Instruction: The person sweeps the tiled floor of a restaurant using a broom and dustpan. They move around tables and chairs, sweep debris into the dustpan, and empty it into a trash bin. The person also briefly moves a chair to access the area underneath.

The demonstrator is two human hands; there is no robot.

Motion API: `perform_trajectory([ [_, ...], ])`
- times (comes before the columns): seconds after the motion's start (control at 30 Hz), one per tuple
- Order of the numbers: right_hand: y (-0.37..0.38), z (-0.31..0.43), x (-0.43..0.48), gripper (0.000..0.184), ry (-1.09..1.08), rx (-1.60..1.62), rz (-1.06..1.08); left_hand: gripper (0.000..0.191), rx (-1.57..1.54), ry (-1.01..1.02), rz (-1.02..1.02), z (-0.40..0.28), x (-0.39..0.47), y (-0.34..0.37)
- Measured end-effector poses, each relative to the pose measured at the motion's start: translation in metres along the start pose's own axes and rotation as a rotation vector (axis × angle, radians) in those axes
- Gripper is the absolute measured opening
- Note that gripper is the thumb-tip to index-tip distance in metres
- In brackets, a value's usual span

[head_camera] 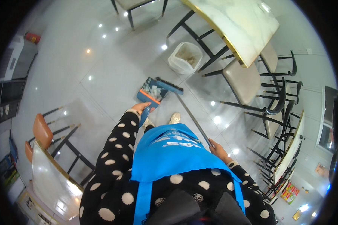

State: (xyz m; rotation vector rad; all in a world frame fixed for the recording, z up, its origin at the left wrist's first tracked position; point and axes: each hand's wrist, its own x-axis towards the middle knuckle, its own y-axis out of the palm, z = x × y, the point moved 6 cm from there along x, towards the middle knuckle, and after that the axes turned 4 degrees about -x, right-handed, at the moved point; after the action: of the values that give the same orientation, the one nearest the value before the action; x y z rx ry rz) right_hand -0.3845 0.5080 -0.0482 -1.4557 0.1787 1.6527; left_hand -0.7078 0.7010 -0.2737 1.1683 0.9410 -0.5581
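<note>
My left hand (141,108) grips the handle of a blue dustpan (145,97) with an orange strip. Crumpled pale litter (154,91) lies inside the pan. My right hand (218,149) is closed around the grey broom pole (193,119), low by my right side. The blue broom head (169,85) with dark bristles is beside the pan's open side; whether they touch is hard to tell. Beyond them stands a white waste bin (183,67) with a pale liner and brownish refuse (189,58) at its bottom.
A marble-topped table (233,21) with gold edging stands beyond the bin. Beige chairs (242,81) with black legs line the right side. At left are another table (52,180) and a brown chair (42,130). Glossy grey tiles (73,64) cover the floor.
</note>
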Motion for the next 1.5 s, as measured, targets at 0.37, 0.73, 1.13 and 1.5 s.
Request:
perform_trajectory([
  [0.37, 0.021, -0.045, -0.005, 0.043, 0.074, 0.364, -0.064, 0.005, 0.971, 0.8, 0.348, 0.047, -0.081, 0.02],
  [0.73, 0.038, -0.088, 0.037, 0.043, 0.177, 0.818, -0.017, 0.017, 1.004, 0.655, -0.006, 0.029, -0.197, 0.075],
  [1.13, 0.037, -0.104, 0.047, 0.042, 0.179, 0.818, -0.062, 0.016, 0.544, 0.442, -0.156, 0.014, -0.202, 0.124],
  [1.5, 0.045, -0.13, 0.059, 0.041, 0.147, 0.798, -0.137, 0.016, 0.979, 0.505, -0.3, -0.017, -0.146, 0.172],
])
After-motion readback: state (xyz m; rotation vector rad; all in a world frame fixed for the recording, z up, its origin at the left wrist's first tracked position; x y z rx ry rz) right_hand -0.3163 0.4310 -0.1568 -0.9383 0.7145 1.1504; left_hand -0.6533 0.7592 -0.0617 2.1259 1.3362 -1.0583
